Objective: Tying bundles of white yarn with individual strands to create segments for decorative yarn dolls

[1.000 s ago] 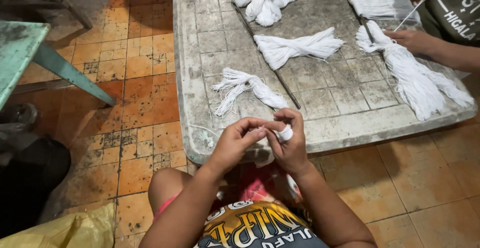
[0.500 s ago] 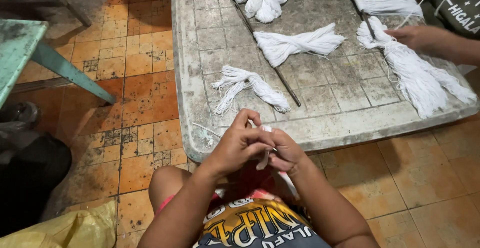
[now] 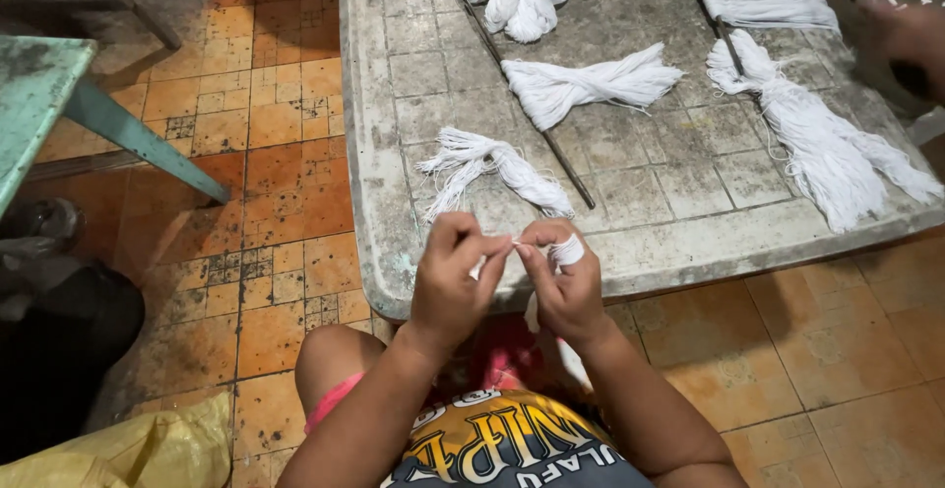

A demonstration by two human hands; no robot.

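White thread [image 3: 514, 243] runs between my two hands just off the near edge of the worktop [image 3: 689, 242]. My left hand [image 3: 448, 281] pinches one end between thumb and forefinger; my right hand [image 3: 566, 286] pinches the other, with a white wrap [image 3: 566, 250] wound on its forefinger. A tied white bundle [image 3: 492, 165] lies on the worktop just beyond my fingers.
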